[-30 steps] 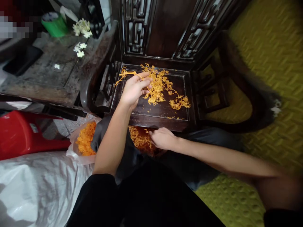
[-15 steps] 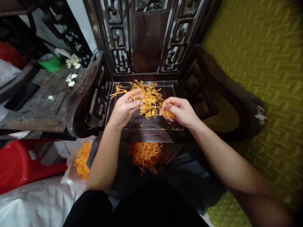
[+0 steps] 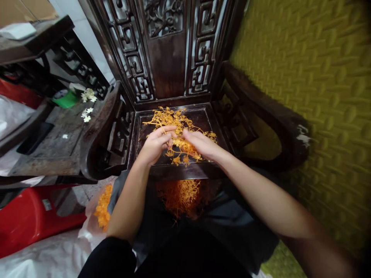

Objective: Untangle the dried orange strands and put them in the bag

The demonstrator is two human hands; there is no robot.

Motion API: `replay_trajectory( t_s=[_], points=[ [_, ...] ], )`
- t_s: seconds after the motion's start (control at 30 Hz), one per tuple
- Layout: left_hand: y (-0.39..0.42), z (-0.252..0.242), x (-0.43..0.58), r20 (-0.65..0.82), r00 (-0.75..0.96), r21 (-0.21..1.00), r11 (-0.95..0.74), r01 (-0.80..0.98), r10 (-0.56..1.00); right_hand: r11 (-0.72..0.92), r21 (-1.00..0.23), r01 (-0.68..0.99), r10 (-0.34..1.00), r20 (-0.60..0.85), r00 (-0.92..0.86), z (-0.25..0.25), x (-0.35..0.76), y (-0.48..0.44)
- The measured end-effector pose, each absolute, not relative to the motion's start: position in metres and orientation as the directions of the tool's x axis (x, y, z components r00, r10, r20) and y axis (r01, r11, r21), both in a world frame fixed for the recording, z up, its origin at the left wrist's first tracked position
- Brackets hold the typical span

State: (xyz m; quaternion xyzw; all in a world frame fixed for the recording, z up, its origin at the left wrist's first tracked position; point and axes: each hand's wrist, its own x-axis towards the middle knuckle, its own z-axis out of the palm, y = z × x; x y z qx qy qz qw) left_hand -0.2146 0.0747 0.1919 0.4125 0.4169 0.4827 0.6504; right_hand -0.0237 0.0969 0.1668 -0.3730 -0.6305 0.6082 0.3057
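Observation:
My left hand (image 3: 154, 146) is closed on an orange, finely branched sprig (image 3: 171, 116), its thicker stem end poking out to the left past my fingers. Close beside it, my right hand (image 3: 202, 144) curls over loose orange pieces (image 3: 187, 146) among the lower branches; its fingertips are partly hidden. Both hands are over the seat of a dark carved wooden chair (image 3: 162, 170), where scattered orange bits lie. Below the seat's front edge is a heap of orange stems (image 3: 184, 193).
To the left stands another dark wooden seat (image 3: 43, 166) with a green tape roll (image 3: 65, 99) and small white flowers (image 3: 86, 115). A red plastic stool (image 3: 34, 216) and a bag of orange pieces (image 3: 103, 210) are lower left. A yellow textured mat (image 3: 290, 58) lines the right side.
My right hand has moved left, up against the sprig beside my left hand. The sprig now spreads lower and wider over the seat. The view has shifted slightly.

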Motion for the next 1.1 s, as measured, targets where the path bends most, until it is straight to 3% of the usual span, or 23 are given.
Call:
replay_trajectory(
  t_s=[0.1, 0.23, 0.37, 0.47, 0.67, 0.8, 0.93, 1.1],
  points=[
    [0.078, 0.188, -0.206, -0.099, 0.115, 0.966, 0.123, -0.229, 0.988, -0.018, -0.994, 0.106, 0.851, -0.071, -0.520, 0.164, -0.032, 0.091],
    [0.083, 0.186, -0.196, -0.036, -0.063, 0.999, 0.034, -0.042, 0.997, 0.073, -0.997, 0.000, 0.972, 0.072, -0.224, 0.156, -0.040, 0.084],
    [0.082, 0.178, -0.183, -0.032, -0.041, 0.982, 0.040, 0.187, 0.999, 0.230, -0.960, 0.157, 0.970, 0.240, 0.046, 0.151, -0.042, 0.085],
    [0.080, 0.166, -0.168, -0.012, -0.127, 0.973, 0.041, 0.228, 0.992, 0.274, -0.924, 0.268, 0.941, 0.315, 0.123, 0.148, -0.045, 0.087],
    [0.082, 0.151, -0.151, 0.036, -0.221, 0.993, -0.009, 0.121, 0.975, 0.263, -0.949, 0.175, 0.940, 0.292, 0.174, 0.143, -0.049, 0.095],
    [0.081, 0.157, -0.149, -0.023, -0.095, 0.988, 0.008, -0.156, 0.995, 0.196, -0.969, 0.151, 0.958, 0.222, 0.180, 0.146, -0.042, 0.101],
    [0.078, 0.166, -0.148, -0.113, 0.026, 0.903, 0.114, -0.414, 0.993, 0.209, -0.957, 0.201, 0.957, 0.242, 0.157, 0.155, -0.040, 0.102],
    [0.075, 0.179, -0.156, -0.253, 0.173, 0.823, 0.306, -0.479, 0.952, 0.252, -0.935, 0.249, 0.951, 0.287, 0.118, 0.159, -0.029, 0.119]
  ],
)
